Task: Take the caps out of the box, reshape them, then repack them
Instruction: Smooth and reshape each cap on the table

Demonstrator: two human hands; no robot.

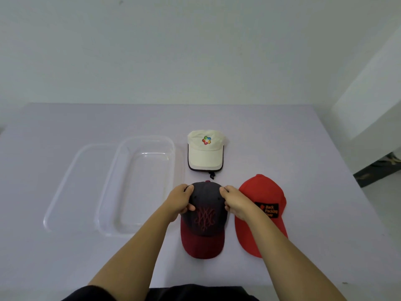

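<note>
I view the scene from the head camera. A pale lavender counter (303,148) fills the lower half of the view, smooth and matte. It runs back to a plain off-white wall (173,51). At the right a white column or wall corner (368,94) stands beyond the counter edge, with a strip of dark floor (375,172) below it.

On the counter's left half sits a clear rectangular plastic box (174,161) with rounded corners. Nothing is visible inside it. A clear flat lid (71,192) lies against its left side; I cannot tell whether the two overlap.

All three caps lie outside the box. A cream fabric cap with a multicoloured emblem (205,153) rests flattened just right of the box's far end, brim toward me. A bright red cap with a black lettered patch (260,196) lies near the right. Between it and the box sits a dark grey cap with a maroon brim and maroon stitched emblem (206,213), brim toward me and resting on the counter.

Both hands hold this grey cap. The left hand (179,200) curls around the crown's left side, thumb on the front panel. The right hand (235,203) grips the crown's right side likewise, its forearm crossing over the red cap. A black garment (173,293) shows at the bottom edge.
</note>
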